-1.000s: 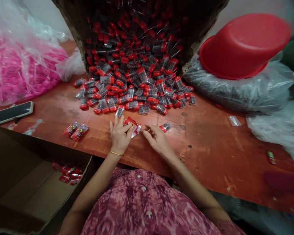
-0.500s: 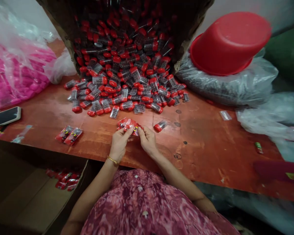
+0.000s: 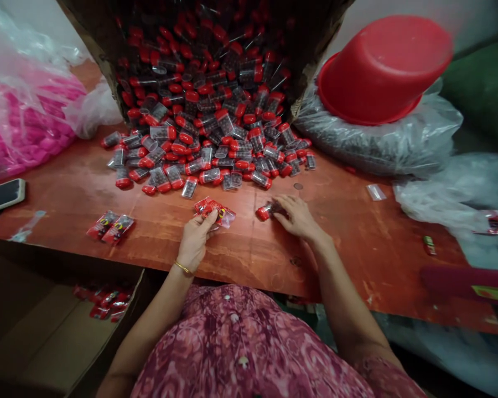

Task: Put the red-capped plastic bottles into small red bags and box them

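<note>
Head view. Left hand (image 3: 193,240): fingers pinched closed on a shiny red printed plastic packet (image 3: 207,208), held just above or on the reddish-brown wooden worktop (image 3: 249,260); contact unclear. Right hand (image 3: 297,216): fingers partly curled about the clear end of a small transparent container with a red cap (image 3: 263,213); cannot tell whether the grip is closed. This container lies on the worktop, right of the packet, apart from it.

Progress, as judged: two red-and-clear filled-looking packets (image 3: 110,227) lie side by side at left, apparently finished; similar red packets (image 3: 105,301) sit inside the open brown cardboard box (image 3: 37,331), near left. Much appears left: a large heap of red-capped clear containers (image 3: 203,138) spreads at far centre, loose.
</note>
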The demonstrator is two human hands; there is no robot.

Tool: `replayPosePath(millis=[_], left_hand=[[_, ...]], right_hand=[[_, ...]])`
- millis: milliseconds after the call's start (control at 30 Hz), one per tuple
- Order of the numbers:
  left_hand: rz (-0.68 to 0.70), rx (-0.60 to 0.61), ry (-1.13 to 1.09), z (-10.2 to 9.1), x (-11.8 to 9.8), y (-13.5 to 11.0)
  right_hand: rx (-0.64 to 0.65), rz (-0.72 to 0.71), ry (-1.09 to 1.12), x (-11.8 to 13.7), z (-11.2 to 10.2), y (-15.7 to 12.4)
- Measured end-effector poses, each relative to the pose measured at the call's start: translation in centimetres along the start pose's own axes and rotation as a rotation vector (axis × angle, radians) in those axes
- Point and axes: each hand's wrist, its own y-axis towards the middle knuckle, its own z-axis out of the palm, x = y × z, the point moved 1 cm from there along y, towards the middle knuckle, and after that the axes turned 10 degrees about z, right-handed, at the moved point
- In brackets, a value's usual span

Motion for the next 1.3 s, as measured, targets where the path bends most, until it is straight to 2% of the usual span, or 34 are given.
replayPosePath(millis=[100, 233, 300, 400, 500, 600, 833, 967, 1167, 1300], left_hand=[[-0.019, 0.020, 0.032, 0.2, 0.5, 0.0], [-0.048, 0.045, 0.049, 0.2, 0.8, 0.1], [-0.048, 0.062, 0.041, 0.0, 0.6, 0.1], [-0.022, 0.070, 0.025, -0.1, 0.2, 0.0], [0.006, 0.070, 0.031, -0.1, 0.1, 0.0], [0.025, 0.087, 0.062, 0.1, 0.4, -0.1], [0.216, 0.181, 0.248, -0.2, 0.3, -0.3], [0.282, 0.204, 0.309, -0.4, 0.4, -0.2], [0.256, 0.117, 0.196, 0.3, 1.8, -0.3], [0.117, 0.032, 0.035, 1.2, 2.2, -0.8]], right_hand=[[-0.015, -0.037, -0.065, -0.2, 0.7, -0.7], [-0.086, -0.029, -0.092, 1.5, 1.6, -0.5], [-0.094, -0.034, -0.021, 2.4, 1.7, -0.5], [-0.052, -0.031, 0.299, 4.1, 1.3, -1.5], [0.074, 0.019, 0.681, 6.3, 0.6, -3.6], [0.139, 0.075, 0.871, 8.3, -0.2, -5.1], [0.092, 0.157, 0.807, 9.4, -0.2, -4.9], [0.057, 0.208, 0.898, 9.9, 0.6, -4.8], [0.056, 0.247, 0.978, 11.4, 1.9, -5.1], [-0.050, 0.336, 1.030, 12.3, 3.0, -4.9]])
